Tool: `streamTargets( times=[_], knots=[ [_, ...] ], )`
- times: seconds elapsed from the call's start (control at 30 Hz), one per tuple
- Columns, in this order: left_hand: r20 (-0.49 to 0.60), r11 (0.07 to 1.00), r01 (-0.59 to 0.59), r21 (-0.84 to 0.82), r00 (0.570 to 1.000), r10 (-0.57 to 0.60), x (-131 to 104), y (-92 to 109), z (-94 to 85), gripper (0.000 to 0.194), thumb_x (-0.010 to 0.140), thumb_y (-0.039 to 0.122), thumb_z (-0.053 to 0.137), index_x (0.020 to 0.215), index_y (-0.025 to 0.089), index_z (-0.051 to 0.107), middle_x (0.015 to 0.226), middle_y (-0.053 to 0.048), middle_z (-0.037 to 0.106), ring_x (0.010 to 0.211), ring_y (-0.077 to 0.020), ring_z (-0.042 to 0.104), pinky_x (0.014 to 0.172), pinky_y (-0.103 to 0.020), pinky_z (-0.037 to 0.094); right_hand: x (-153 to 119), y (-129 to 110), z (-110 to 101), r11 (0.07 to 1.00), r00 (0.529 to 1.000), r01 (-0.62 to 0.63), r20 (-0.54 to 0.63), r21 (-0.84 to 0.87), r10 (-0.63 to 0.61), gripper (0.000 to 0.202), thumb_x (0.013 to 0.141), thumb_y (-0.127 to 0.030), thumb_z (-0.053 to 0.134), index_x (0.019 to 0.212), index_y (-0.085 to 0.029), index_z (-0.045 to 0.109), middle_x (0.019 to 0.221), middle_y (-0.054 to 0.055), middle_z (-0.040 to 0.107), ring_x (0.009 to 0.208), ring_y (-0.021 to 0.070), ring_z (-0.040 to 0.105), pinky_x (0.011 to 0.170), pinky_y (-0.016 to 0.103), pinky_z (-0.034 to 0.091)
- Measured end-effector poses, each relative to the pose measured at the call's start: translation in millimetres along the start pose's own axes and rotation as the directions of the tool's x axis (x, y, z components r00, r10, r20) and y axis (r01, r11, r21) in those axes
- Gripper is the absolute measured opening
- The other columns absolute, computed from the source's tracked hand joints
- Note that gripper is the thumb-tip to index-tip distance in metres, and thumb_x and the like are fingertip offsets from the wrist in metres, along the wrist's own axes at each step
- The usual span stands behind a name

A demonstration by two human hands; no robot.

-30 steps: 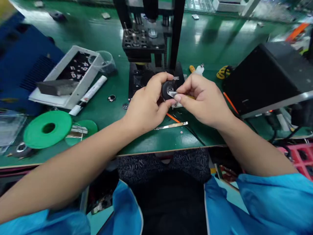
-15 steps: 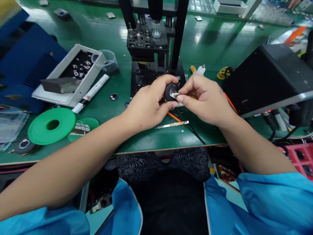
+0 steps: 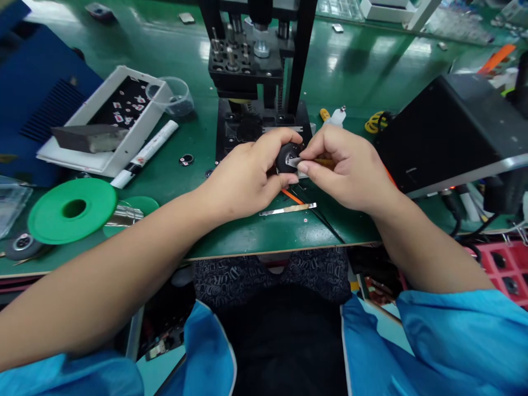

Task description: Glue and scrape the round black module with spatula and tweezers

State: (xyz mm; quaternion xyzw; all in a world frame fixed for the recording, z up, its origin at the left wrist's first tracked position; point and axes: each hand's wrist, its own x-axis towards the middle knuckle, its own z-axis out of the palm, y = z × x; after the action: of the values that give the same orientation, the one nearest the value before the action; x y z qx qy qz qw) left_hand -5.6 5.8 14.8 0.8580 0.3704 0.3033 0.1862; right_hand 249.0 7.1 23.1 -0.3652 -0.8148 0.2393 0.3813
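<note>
Held over the near part of the bench is a small round black part (image 3: 284,159), its face turned to the right. My left hand (image 3: 249,179) is closed around its rim, thumb below and fingers above. Between thumb and forefinger, my right hand (image 3: 350,168) pinches a thin, flat, pointed metal tool (image 3: 293,161). The tip meets the middle of the round part's face; the exact contact is too small to make out. Below the hands, a flat metal strip with a tan middle (image 3: 289,209) lies beside a thin dark rod (image 3: 329,226).
Behind my hands stands a black press (image 3: 247,77). To the left are a white tray (image 3: 117,165), a marker (image 3: 152,146), a clear cup (image 3: 177,99) and a green solder spool (image 3: 45,212). A black box-shaped device (image 3: 433,132) is at right, a white bottle (image 3: 339,116) behind my right hand.
The view has shifted slightly, so things on the left appear further left. Both hands keep their grip, and the tool tip stays at the round part's face with only a slight change in angle.
</note>
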Motion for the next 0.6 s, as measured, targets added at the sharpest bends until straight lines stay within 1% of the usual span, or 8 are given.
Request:
streamTargets(
  times=[0.07,0.13,0.27,0.33,0.4,0.47,0.6],
  knots=[
    [-0.005,1.000,0.012,0.008,1.000,-0.012,0.1,1.4,0.8,0.062,0.103,0.011,0.078,0.163,0.020,0.065,0.152,-0.009,0.086,0.129,-0.0295,0.089,0.112,-0.041,0.070,0.0,-1.4,-0.1,1.000,1.000,0.001,-0.012,-0.030,-0.001,0.025,0.114,-0.042,0.082,0.099,-0.026,0.070,0.096,0.000,0.074,0.088,0.0209,0.072,0.083,0.041,0.061],
    [0.008,0.999,0.041,0.028,0.999,-0.042,0.1,4.6,1.9,0.062,0.104,0.013,0.077,0.164,0.020,0.065,0.151,-0.010,0.086,0.127,-0.0305,0.089,0.112,-0.043,0.071,0.4,-2.2,0.7,0.997,1.000,-0.019,-0.020,-0.072,0.018,0.029,0.115,-0.047,0.082,0.098,-0.026,0.070,0.094,0.000,0.072,0.088,0.0211,0.071,0.083,0.041,0.061],
    [0.051,0.991,0.108,0.085,0.992,-0.112,-0.4,14.3,4.0,0.059,0.112,0.021,0.071,0.170,0.018,0.062,0.154,-0.015,0.085,0.126,-0.0333,0.090,0.108,-0.047,0.072,1.8,-1.5,5.2,0.986,0.996,-0.079,-0.057,-0.146,0.071,0.041,0.112,-0.057,0.089,0.095,-0.026,0.068,0.088,-0.003,0.068,0.083,0.0190,0.066,0.079,0.037,0.059],
    [0.058,0.982,0.137,0.130,0.988,-0.146,-0.9,18.0,4.8,0.059,0.115,0.022,0.069,0.173,0.018,0.061,0.158,-0.016,0.083,0.129,-0.0345,0.090,0.109,-0.048,0.073,2.5,-0.6,8.0,0.984,0.994,-0.086,-0.078,-0.153,0.074,0.044,0.111,-0.058,0.091,0.093,-0.026,0.067,0.087,-0.003,0.067,0.081,0.0181,0.063,0.078,0.036,0.057],
    [0.059,0.972,0.151,0.181,0.985,-0.164,-1.6,19.5,5.7,0.058,0.116,0.022,0.069,0.173,0.019,0.061,0.160,-0.017,0.083,0.128,-0.0347,0.091,0.109,-0.048,0.073,3.1,0.2,10.2,0.987,0.993,-0.087,-0.091,-0.138,0.075,0.045,0.110,-0.055,0.094,0.091,-0.026,0.066,0.086,-0.003,0.067,0.080,0.0180,0.062,0.077,0.036,0.056],
    [0.048,0.964,0.138,0.227,0.987,-0.153,-2.5,19.0,6.9,0.057,0.116,0.022,0.069,0.172,0.019,0.061,0.159,-0.018,0.083,0.125,-0.0353,0.092,0.107,-0.047,0.074,3.8,0.8,11.1,0.991,0.992,-0.088,-0.093,-0.098,0.079,0.047,0.108,-0.054,0.097,0.087,-0.026,0.065,0.086,-0.002,0.069,0.079,0.0185,0.061,0.075,0.037,0.055],
    [-0.003,0.963,0.058,0.264,0.998,-0.060,-4.7,14.9,9.6,0.056,0.117,0.019,0.066,0.172,0.017,0.061,0.152,-0.019,0.086,0.124,-0.0354,0.093,0.106,-0.047,0.075,5.5,2.0,10.2,0.994,0.991,-0.110,-0.078,0.027,0.112,0.052,0.102,-0.055,0.103,0.082,-0.027,0.063,0.085,0.001,0.073,0.079,0.0203,0.062,0.073,0.041,0.056]
  ],
)
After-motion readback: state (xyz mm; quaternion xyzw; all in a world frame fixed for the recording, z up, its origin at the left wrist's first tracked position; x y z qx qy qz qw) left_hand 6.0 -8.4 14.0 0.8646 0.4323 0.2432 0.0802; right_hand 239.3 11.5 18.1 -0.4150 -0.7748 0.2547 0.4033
